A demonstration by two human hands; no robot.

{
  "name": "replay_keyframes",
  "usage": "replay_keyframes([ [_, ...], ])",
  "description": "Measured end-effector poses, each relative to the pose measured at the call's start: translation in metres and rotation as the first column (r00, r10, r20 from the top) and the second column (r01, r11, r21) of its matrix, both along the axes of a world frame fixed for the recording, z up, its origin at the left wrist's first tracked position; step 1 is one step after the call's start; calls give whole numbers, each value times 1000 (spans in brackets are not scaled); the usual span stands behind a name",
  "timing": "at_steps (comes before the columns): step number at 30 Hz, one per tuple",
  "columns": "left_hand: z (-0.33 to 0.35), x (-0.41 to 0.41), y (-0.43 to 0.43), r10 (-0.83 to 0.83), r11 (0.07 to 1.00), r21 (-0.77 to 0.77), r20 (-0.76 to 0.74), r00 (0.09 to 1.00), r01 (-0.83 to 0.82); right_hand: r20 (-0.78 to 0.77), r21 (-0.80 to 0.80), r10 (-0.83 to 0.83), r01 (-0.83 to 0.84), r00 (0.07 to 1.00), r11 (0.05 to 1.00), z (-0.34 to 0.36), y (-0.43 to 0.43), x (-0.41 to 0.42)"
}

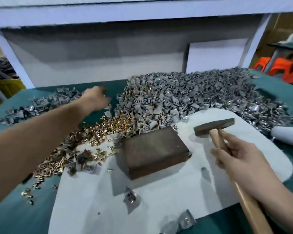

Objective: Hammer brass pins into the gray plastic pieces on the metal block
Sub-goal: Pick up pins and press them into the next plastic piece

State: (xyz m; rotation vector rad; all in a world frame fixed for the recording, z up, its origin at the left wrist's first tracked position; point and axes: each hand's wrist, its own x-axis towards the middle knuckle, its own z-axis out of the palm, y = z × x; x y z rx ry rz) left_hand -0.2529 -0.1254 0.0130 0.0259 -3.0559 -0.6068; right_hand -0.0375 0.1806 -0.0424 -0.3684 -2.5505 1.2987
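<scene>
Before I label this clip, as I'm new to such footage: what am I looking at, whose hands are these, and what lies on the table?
One camera sits on a person's head, looking down at their bare hands; there is no machine. The right hand holds a wooden-handled hammer, fingers round the handle. The left hand, blurred, reaches toward the heap of gray plastic pieces; whether it holds anything I cannot tell. A pile of small brass pins lies beside a dark rectangular metal block, on a white sheet over the green tabletop.

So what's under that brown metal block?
The rectangular brown metal block sits on a pale grey sheet over the green table. The sheet directly beneath it is hidden.
</scene>
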Motion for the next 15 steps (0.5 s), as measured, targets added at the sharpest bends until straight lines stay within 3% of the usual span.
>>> replay_keyframes([
  [2,-24,1,-32,25,967,-255,184,983,23,-21,217,0,4,1000,976,0,4,0],
  [5,-38,8,-51,54,946,-324,94,994,-21,-73,363,22,6,997,932,2,5,-4],
  [9,-37,17,-54,35,936,-349,-17,999,-38,-96,318,55,-21,994,948,-1,4,-4],
  [15,-41,30,-64,135,896,-431,47,990,-102,-104,274,59,-28,993,961,-1,6,-4],
])
